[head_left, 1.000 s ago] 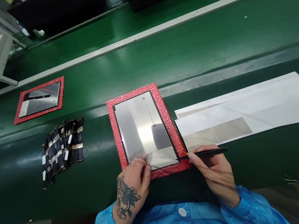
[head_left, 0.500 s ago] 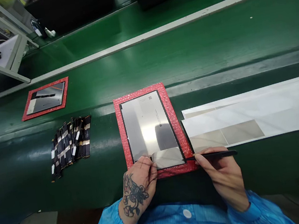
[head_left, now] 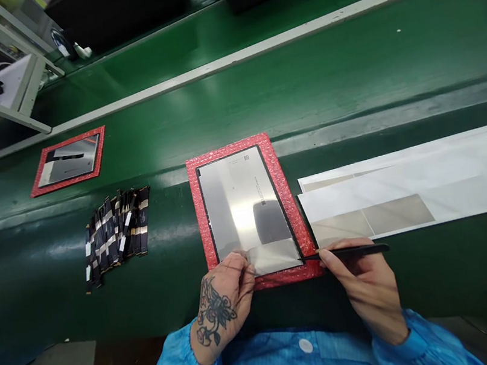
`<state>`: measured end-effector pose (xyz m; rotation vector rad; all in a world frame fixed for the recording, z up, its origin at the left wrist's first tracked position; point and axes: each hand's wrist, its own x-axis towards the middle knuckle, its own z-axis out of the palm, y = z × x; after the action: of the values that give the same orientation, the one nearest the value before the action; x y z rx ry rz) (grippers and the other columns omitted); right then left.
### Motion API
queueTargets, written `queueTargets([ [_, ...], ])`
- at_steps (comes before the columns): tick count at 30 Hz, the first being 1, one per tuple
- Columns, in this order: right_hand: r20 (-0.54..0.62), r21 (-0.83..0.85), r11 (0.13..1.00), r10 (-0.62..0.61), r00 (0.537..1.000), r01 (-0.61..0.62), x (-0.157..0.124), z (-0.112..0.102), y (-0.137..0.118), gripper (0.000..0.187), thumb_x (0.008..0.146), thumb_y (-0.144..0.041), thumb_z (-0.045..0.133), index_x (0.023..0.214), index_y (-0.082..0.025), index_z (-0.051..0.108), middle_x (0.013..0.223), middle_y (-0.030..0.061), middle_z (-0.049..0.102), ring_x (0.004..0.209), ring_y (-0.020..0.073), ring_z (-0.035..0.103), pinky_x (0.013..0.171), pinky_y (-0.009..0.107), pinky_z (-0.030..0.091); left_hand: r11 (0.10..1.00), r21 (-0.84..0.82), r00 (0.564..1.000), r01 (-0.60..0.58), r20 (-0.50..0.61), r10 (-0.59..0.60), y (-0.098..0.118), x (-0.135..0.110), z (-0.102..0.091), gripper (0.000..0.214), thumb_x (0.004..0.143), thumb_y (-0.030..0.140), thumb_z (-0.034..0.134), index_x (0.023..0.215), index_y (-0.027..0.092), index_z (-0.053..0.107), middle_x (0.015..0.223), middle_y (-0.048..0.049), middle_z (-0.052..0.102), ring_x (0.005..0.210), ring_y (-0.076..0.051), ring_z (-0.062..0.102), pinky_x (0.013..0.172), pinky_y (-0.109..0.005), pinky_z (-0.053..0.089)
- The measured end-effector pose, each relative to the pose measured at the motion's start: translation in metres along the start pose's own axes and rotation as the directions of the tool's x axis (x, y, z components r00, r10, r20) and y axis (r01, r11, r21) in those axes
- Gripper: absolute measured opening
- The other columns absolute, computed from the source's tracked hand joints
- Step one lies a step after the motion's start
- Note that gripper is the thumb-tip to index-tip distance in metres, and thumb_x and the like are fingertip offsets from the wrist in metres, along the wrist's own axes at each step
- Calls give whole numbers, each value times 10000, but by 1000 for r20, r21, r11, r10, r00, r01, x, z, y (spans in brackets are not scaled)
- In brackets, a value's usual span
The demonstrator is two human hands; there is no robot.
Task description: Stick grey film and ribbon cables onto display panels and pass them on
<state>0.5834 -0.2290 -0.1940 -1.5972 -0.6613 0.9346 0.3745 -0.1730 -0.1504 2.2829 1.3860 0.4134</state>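
A display panel (head_left: 233,208) with a silvery back and thin black border lies on a red bubble-wrap sheet (head_left: 201,213). Across the panel's near end runs a pale grey film strip (head_left: 275,256). My left hand (head_left: 225,307) is closed at the strip's left end, with thumb and fingers pinched over it; the fingertips partly hide that corner. Black tweezers (head_left: 358,250) are held in my right hand (head_left: 368,283), their tip touching the strip's right end at the panel's near right corner.
White backing sheets (head_left: 469,191) with grey film patches lie to the right. At left sits a pile of dark flat ribbon cables (head_left: 118,235). Another panel (head_left: 73,161) on red wrap rests farther back. A metal frame (head_left: 17,109) stands far left; black bins (head_left: 122,14) are at the back.
The far panel and a white speck on the green belt have shifted left. Both hands keep nearly the same place on the film strip and tweezers.
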Motion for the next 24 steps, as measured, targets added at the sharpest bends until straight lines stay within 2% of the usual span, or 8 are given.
queueTargets([
  [12,-4,-6,1000,7,1000,-7,0,-1,-2,226,728,-364,796,814,-255,618,731,-29,688,659,156,682,626,252,596,996,87,1000,-16,-18,18,0,-1,4,214,922,186,439,715,217,484,576,49,523,449,-97,484,487,-205,378],
  [21,-6,3,1000,11,1000,-11,-1,-1,-3,241,712,-369,804,815,-261,615,717,-32,697,646,160,687,612,251,596,993,114,1000,6,-22,-3,2,-1,8,233,925,200,448,697,214,492,577,43,532,460,-97,504,492,-205,391],
  [24,-6,11,1000,13,1000,-13,0,0,-2,248,708,-374,805,819,-263,612,717,-33,695,654,167,689,617,264,601,985,166,997,53,-63,-43,-2,-3,6,260,926,267,502,671,215,481,542,51,511,437,-99,494,459,-210,377],
])
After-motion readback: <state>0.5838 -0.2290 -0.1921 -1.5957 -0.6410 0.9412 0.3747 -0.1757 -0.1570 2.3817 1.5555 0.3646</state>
